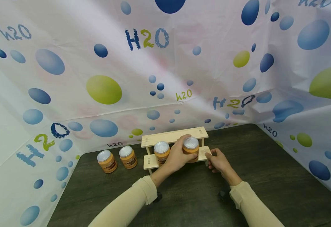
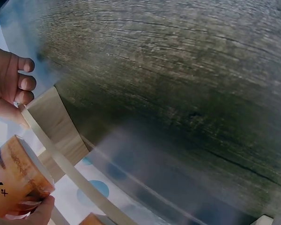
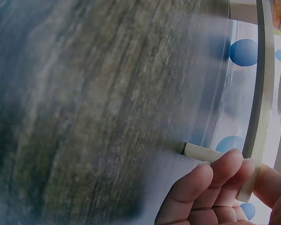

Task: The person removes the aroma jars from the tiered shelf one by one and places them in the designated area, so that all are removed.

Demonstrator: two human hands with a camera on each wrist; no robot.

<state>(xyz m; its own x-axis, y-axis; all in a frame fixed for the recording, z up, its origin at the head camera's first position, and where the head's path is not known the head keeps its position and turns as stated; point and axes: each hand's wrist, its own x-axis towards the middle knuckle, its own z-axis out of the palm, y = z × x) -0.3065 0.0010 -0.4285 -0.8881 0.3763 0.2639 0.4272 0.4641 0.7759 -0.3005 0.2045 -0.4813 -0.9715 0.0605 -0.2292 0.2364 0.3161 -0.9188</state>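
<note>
A small two-tier wooden rack stands on the dark table near the back wall. My left hand grips an orange jar with a silver lid at the right part of the lower shelf; the same jar fills the lower left of the left wrist view. A second such jar stands on the lower shelf to its left. My right hand pinches the right end of the lower shelf, its fingers curled round the board's edge.
Two more orange jars stand on the table left of the rack. A bubble-patterned sheet walls the table at the back and both sides. The rack's upper shelf holds nothing.
</note>
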